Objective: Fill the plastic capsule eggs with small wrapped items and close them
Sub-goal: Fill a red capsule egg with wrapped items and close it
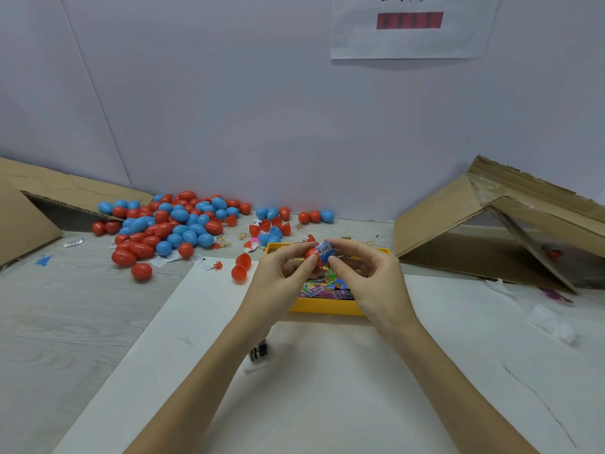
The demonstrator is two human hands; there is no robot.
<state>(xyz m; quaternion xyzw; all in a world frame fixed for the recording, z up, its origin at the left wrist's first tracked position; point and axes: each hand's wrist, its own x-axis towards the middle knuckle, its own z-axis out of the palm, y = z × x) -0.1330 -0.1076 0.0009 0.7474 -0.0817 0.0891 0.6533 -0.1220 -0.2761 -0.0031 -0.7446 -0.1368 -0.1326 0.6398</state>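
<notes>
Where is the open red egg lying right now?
Head view: the open red egg lies left of the yellow tray, beside the left hand.

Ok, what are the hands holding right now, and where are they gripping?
The left hand grips a red egg half around its shell; the right hand pinches a blue wrapped item by its lower edge.
</notes>
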